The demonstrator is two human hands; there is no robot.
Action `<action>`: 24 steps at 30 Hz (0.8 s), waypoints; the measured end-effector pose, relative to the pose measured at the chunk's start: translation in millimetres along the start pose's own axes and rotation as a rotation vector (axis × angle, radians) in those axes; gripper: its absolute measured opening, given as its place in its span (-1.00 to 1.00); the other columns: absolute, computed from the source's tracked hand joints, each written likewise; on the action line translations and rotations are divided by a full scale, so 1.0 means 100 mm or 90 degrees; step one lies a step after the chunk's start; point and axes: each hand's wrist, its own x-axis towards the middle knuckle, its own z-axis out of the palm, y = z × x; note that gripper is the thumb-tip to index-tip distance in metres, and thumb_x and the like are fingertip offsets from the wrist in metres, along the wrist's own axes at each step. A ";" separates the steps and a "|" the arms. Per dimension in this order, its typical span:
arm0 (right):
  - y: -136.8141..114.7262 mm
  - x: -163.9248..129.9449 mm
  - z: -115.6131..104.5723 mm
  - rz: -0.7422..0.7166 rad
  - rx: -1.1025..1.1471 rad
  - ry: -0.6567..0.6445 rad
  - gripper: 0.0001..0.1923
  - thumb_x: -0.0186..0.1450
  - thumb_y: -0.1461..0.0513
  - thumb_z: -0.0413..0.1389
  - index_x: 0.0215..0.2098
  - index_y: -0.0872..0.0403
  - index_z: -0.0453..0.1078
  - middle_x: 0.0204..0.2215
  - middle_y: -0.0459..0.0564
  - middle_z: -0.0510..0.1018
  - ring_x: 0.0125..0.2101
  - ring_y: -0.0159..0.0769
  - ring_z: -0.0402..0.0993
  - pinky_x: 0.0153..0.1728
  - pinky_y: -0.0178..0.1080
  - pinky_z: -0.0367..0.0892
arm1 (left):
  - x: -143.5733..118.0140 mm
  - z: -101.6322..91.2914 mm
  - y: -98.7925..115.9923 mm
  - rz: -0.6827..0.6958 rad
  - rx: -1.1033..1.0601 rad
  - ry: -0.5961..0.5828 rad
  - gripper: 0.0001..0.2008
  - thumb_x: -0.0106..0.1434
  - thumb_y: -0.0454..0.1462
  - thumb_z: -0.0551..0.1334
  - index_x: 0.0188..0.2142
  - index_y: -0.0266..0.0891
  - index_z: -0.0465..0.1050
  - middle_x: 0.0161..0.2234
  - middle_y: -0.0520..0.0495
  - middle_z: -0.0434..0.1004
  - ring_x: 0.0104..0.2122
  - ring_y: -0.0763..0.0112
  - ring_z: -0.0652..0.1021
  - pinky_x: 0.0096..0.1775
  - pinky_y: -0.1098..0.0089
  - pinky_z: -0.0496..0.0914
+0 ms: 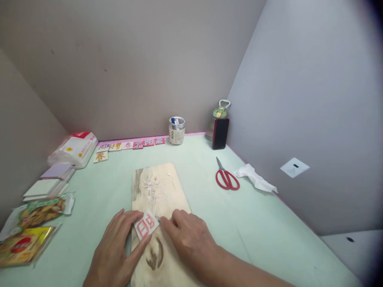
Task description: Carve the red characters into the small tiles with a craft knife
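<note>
A small white tile with a red character [146, 224] lies on a wooden board [161, 187]. My left hand [115, 249] rests flat on the board's left edge, its thumb and fingers pinning the tile. My right hand [188, 235] is closed around a thin tool whose metal tip touches the tile's right edge; the tool itself is mostly hidden. Pale shavings [154, 185] are scattered on the board's far half.
Red scissors [226, 178] and a crumpled tissue [254, 178] lie at the right. A jar [176, 130], a phone [220, 133] and a bottle [220, 109] stand at the back. Finished character tiles [131, 145] line the wall. Tissue pack [74, 149], blank blocks [44, 185] and snack bags [32, 223] are at the left.
</note>
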 end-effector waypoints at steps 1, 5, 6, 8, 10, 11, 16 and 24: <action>0.00 0.00 -0.01 0.003 0.004 -0.013 -0.88 0.40 0.40 0.05 -0.22 0.06 0.30 -0.46 -0.12 0.34 -0.51 -0.32 0.23 -0.51 -0.25 0.03 | 0.01 -0.01 0.02 0.000 -0.002 -0.002 -0.67 0.38 0.01 0.13 0.05 -0.02 0.31 -0.02 -0.04 0.55 0.09 0.04 0.51 0.13 -0.04 0.42; -0.02 0.00 -0.03 0.012 0.004 -0.033 -0.88 0.37 0.39 0.10 -0.21 0.05 0.31 -0.44 -0.11 0.37 -0.50 -0.31 0.25 -0.51 -0.25 0.07 | 0.05 -0.04 0.04 -0.003 -0.010 -0.018 -0.68 0.38 0.01 0.14 0.04 -0.01 0.30 -0.02 -0.02 0.54 0.06 0.08 0.53 0.19 -0.06 0.35; -0.02 -0.01 -0.03 0.012 0.001 -0.031 -0.88 0.38 0.39 0.09 -0.21 0.06 0.31 -0.45 -0.11 0.37 -0.51 -0.31 0.25 -0.51 -0.25 0.06 | 0.05 -0.04 0.03 -0.005 -0.010 -0.024 -0.68 0.38 0.00 0.14 0.05 -0.01 0.29 -0.01 -0.02 0.54 0.06 0.08 0.52 0.21 -0.07 0.33; -0.02 -0.02 -0.03 0.012 0.000 -0.030 -0.88 0.39 0.40 0.07 -0.21 0.06 0.31 -0.45 -0.11 0.36 -0.51 -0.31 0.26 -0.52 -0.25 0.05 | 0.03 -0.03 0.01 -0.008 -0.009 -0.027 -0.67 0.37 0.00 0.15 0.06 -0.01 0.28 0.00 -0.03 0.53 0.08 0.09 0.51 0.21 -0.06 0.32; -0.01 -0.02 -0.02 0.018 0.002 -0.036 -0.87 0.39 0.40 0.06 -0.21 0.06 0.31 -0.45 -0.12 0.36 -0.51 -0.31 0.27 -0.52 -0.25 0.05 | 0.02 -0.02 -0.01 -0.009 -0.010 -0.029 -0.66 0.37 0.00 0.16 0.07 -0.02 0.28 0.02 -0.03 0.52 0.09 0.09 0.50 0.22 -0.04 0.32; -0.01 -0.02 -0.01 0.020 0.002 -0.039 -0.87 0.38 0.40 0.07 -0.21 0.05 0.31 -0.45 -0.12 0.36 -0.50 -0.31 0.27 -0.53 -0.25 0.05 | 0.01 -0.02 -0.01 -0.009 -0.012 -0.030 -0.65 0.37 -0.01 0.16 0.07 -0.02 0.28 0.02 -0.03 0.52 0.09 0.10 0.50 0.22 -0.03 0.32; -0.01 0.01 0.01 0.018 0.003 -0.046 -0.84 0.37 0.40 0.08 -0.14 0.05 0.32 -0.42 -0.09 0.38 -0.48 -0.28 0.28 -0.51 -0.24 0.06 | 0.03 -0.03 0.02 0.010 -0.006 -0.006 -0.68 0.39 -0.02 0.14 0.05 -0.03 0.29 -0.03 -0.02 0.55 0.04 0.12 0.55 0.19 0.00 0.35; 0.02 0.13 -0.04 0.056 0.020 -0.110 -0.87 0.36 0.40 0.09 -0.22 0.06 0.32 -0.40 -0.11 0.38 -0.46 -0.30 0.28 -0.50 -0.25 0.04 | 0.03 -0.03 0.02 0.026 0.015 -0.004 -0.67 0.39 0.00 0.12 0.05 -0.05 0.30 -0.02 -0.04 0.56 0.03 0.09 0.56 0.15 -0.04 0.39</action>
